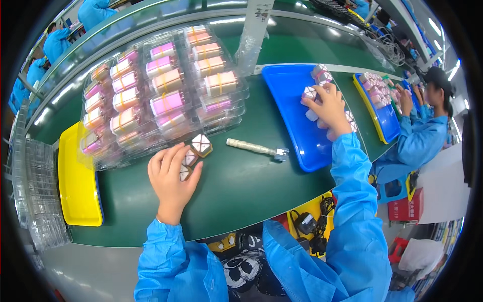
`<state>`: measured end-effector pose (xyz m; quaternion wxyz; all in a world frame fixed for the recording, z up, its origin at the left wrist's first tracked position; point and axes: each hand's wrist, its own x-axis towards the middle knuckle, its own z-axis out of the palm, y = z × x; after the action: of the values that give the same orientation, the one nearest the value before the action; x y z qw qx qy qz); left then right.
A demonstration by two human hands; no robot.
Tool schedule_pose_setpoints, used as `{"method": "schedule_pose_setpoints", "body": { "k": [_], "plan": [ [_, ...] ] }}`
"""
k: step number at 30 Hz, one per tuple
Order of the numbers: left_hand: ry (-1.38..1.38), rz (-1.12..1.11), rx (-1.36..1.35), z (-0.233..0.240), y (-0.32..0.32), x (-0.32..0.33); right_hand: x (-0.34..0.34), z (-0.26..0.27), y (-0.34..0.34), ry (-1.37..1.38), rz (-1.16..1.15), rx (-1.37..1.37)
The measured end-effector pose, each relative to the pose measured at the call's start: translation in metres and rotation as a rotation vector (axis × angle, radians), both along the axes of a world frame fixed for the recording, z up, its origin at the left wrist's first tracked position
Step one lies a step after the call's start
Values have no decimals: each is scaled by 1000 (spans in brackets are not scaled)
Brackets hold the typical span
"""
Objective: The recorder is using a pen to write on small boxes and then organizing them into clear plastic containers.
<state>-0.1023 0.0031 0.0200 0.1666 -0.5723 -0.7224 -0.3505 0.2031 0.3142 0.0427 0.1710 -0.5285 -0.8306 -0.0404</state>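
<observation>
Several small blocks with white, X-marked faces [201, 145] stand in a slanting row on the green worktop [241, 188]. My left hand [170, 174] curls round the nearer blocks of that row, its fingers and thumb on either side of them. Over a blue plastic tray [298, 124], my right hand [329, 107] pinches a similar white-faced block [309, 92] between thumb and fingers. More such blocks [322, 74] lie along the tray's right side, partly hidden by the hand. Between the hands rests a tool with a wrapped handle [251, 145] and a metal head.
Stacked clear blister trays [241, 88] hold pink and peach banded pieces behind my left hand. A yellow tray [77, 181] and stacked empty clear trays [36, 188] stand at left. A metal post [253, 37] rises behind. At right a co-worker [426, 132] sits by another filled tray [388, 124].
</observation>
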Motion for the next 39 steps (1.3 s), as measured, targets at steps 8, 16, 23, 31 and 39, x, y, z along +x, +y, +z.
{"method": "schedule_pose_setpoints", "body": {
  "k": [8,16,23,31,39],
  "plan": [
    [1,-1,46,-5,6,-1,-4,38,-20,300,158,283],
    [-16,70,40,-8,-2,-9,-107,62,-160,423,886,-254],
    [-17,38,-10,-2,0,-10,-134,18,-185,354,737,-117],
    [38,58,75,9,-7,4,23,39,-81,198,-69,235],
    [-81,-578,41,50,59,75,65,-13,-65,-50,46,273]
  ]
}}
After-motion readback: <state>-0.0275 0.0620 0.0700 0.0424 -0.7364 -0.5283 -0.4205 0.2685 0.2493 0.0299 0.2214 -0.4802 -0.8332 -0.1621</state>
